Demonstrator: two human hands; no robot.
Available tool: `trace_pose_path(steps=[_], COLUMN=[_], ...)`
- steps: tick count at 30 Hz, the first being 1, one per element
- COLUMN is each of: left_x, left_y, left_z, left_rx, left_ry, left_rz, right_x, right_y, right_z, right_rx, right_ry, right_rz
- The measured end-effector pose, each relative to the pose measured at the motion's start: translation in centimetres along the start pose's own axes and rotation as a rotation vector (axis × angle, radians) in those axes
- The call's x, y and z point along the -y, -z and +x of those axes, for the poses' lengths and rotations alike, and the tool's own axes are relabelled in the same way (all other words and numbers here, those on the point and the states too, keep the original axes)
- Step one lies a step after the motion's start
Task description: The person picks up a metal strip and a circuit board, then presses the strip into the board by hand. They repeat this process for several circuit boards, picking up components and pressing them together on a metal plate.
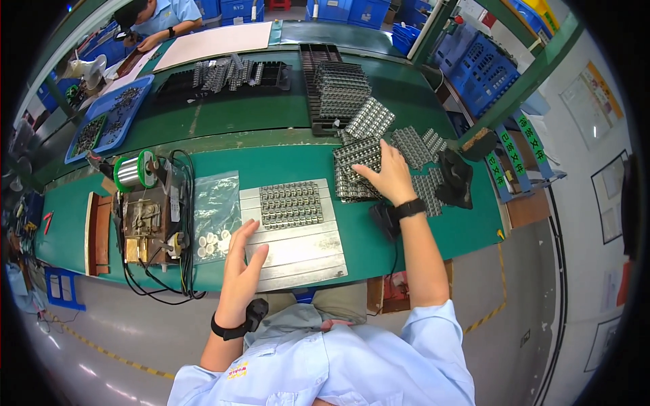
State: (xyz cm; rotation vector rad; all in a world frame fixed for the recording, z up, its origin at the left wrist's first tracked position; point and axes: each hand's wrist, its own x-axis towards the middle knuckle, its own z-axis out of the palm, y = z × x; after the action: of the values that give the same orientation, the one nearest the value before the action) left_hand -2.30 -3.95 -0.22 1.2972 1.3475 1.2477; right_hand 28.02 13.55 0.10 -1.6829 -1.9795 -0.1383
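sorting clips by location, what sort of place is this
Likely a factory assembly workshop: a spool of silvery wire stands at the green bench, metallic panels are stacked by the right hand, and another person is at work further back.

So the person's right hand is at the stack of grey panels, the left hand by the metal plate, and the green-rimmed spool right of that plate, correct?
Not quite: the head view shows the green-rimmed spool left of the metal plate. The right hand and left hand are where you say.
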Motion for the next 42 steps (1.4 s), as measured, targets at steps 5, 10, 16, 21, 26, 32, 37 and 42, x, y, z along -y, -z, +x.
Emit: trace_pose_path(steps=[5, 10, 16, 21, 26, 32, 37, 42], left_x=[-0.7, -1.3, -1.7, -1.1, 0.9, 1.3, 0.7, 0.6], left_y=[0.4, -0.5, -1.7, -4.7, -5.6, -5.8, -5.4, -5.0], left_z=[-1.8, -2.4, -2.4, -2.6, -2.2, -3.2, -2.7, -1.2], left_rx=[-0.036, -0.005, 0.209, 0.222, 0.186, 0.154, 0.106, 0.147], left_ry=[-0.064, -0.147, -0.027, 0.059, 0.041, -0.073, -0.143, -0.206], left_rz=[0.127, 0.206, 0.048, -0.230, 0.063, 0.299, 0.331, 0.430], right_x=[1.3, 2.5, 2.0, 5.8, 6.0, 4.8, 5.1, 4.4], right_y=[1.9, 3.6, 6.6, 7.9, 4.5, 4.6, 4.5, 4.5], right_z=[1.7, 1.6, -0.6, -9.5, -14.5, -15.5, -15.9, -14.3], right_rx=[0.237, 0.053, -0.012, 0.348, 0.368, 0.483, 0.471, 0.489], right_ry=[-0.061, 0.079, 0.102, -0.293, -0.367, -0.240, -0.125, -0.020], right_rz=[0.072, 0.130, 0.449, 1.234, 1.421, 0.902, 0.822, 0.725])
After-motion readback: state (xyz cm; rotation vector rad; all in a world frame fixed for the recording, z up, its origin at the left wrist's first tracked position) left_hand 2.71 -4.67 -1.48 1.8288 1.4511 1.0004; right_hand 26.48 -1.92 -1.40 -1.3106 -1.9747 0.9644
